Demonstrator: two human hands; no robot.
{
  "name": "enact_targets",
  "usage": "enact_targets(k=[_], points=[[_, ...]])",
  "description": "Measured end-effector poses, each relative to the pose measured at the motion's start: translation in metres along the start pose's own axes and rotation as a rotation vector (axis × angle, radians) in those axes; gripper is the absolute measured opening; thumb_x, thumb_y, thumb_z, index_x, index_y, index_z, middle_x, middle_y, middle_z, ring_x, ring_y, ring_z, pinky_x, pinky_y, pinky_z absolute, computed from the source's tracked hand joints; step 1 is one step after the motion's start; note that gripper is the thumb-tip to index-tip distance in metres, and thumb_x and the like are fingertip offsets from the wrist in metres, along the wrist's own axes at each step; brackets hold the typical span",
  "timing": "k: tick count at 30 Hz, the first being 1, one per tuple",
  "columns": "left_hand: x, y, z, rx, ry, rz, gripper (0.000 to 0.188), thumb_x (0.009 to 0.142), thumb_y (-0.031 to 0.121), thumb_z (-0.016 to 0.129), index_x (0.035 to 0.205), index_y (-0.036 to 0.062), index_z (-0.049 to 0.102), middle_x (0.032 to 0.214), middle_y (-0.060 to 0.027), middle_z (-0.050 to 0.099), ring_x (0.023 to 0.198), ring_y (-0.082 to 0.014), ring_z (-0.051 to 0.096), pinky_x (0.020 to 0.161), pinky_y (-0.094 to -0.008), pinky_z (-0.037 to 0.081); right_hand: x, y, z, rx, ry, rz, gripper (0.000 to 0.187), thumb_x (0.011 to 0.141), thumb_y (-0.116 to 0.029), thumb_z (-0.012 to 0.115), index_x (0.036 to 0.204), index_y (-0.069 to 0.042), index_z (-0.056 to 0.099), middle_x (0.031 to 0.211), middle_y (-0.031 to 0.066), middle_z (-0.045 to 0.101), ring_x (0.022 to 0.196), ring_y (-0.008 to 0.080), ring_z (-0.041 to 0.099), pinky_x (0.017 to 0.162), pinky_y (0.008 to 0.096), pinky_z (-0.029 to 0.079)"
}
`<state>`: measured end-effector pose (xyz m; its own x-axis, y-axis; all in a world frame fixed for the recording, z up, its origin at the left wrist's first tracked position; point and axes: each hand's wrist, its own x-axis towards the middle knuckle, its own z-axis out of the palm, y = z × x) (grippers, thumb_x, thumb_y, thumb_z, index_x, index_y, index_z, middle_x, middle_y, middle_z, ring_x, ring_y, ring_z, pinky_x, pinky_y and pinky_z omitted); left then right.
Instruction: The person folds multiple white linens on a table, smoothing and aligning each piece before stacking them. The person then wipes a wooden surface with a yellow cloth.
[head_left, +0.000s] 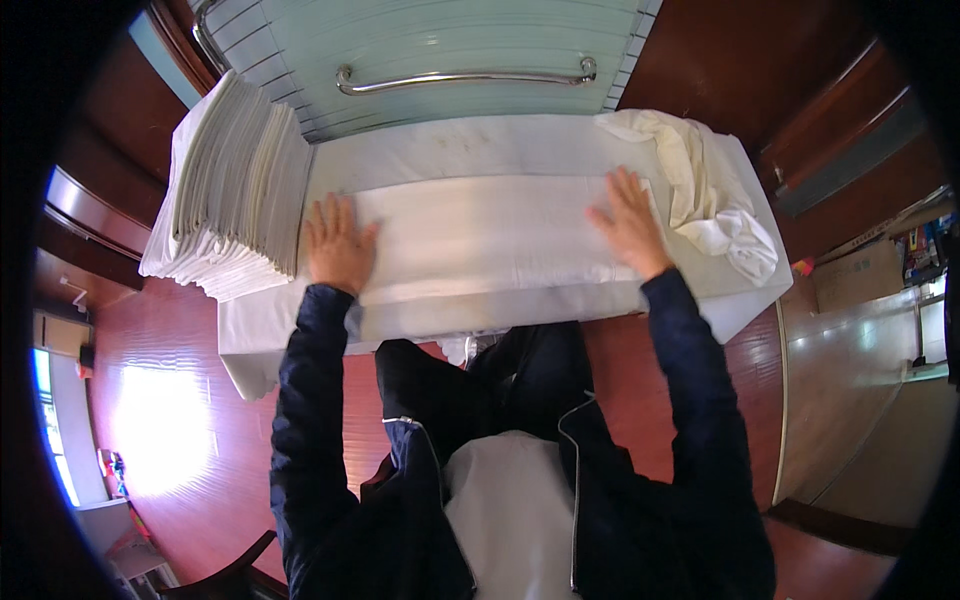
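A white cloth (480, 235), folded into a long flat strip, lies across the covered table in front of me. My left hand (338, 245) rests flat on its left end, fingers spread and pointing away from me. On its right end lies my right hand (630, 225), palm down with the fingers apart. Neither hand grips anything. Close to my left hand stands a tall stack of folded white cloths (230, 190). Beyond my right hand a crumpled cream-white cloth (690, 180) lies in a loose heap along the table's right side.
The table wears a white cover (470, 140) with faint stains. Behind it, a metal rail (470, 78) is fixed to a pale green glass panel. A cardboard box (858, 278) sits at the far right. Dark wooden furniture and a reddish floor (250, 340) surround me.
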<state>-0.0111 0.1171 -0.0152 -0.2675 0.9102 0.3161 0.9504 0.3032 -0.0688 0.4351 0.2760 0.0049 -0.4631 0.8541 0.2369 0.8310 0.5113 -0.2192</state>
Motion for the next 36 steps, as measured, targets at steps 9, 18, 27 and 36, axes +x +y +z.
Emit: enact_targets(k=[9,18,27,36], points=[[-0.057,0.101,-0.037,-0.353,0.08,0.191,0.072,0.096,0.051,0.064,0.153,0.0113,0.046,0.16,-0.0206,0.04,0.149,-0.0392,0.035,0.122,-0.0558,0.024,-0.068,-0.11,0.024,0.15,0.064,-0.179,0.075,0.1,-0.053,0.056,0.149,0.002,0.045,0.157,0.0257,0.041,0.149,0.0425,0.034,0.12,0.0582,0.026],[-0.083,0.017,-0.029,-0.156,0.067,-0.069,0.074,0.097,0.052,0.059,0.154,0.0066,0.043,0.162,-0.019,0.037,0.152,-0.0399,0.029,0.122,-0.0609,0.016,-0.142,0.039,-0.027,-0.214,0.445,0.388,0.059,0.096,-0.049,0.066,0.128,0.001,0.065,0.131,0.0273,0.06,0.127,0.0429,0.052,0.107,0.051,0.042],[-0.033,0.138,-0.04,-0.323,-0.017,0.217,0.066,0.097,0.034,0.06,0.153,0.0022,0.043,0.163,-0.0195,0.034,0.153,-0.0379,0.025,0.125,-0.0545,0.017,-0.129,0.018,-0.04,-0.088,0.28,0.657,0.058,0.091,-0.059,0.067,0.079,-0.002,0.069,0.088,0.0174,0.069,0.09,0.0408,0.062,0.081,0.0502,0.05],[0.016,0.231,-0.013,-0.442,0.006,0.177,0.071,0.102,0.047,0.049,0.15,-0.0047,0.041,0.16,-0.0241,0.038,0.151,-0.0399,0.029,0.125,-0.0539,0.017,-0.109,0.013,-0.022,0.289,0.48,0.759,0.061,0.078,-0.041,0.085,0.115,0.001,0.059,0.082,0.0126,0.07,0.078,0.0308,0.069,0.075,0.0424,0.054]])
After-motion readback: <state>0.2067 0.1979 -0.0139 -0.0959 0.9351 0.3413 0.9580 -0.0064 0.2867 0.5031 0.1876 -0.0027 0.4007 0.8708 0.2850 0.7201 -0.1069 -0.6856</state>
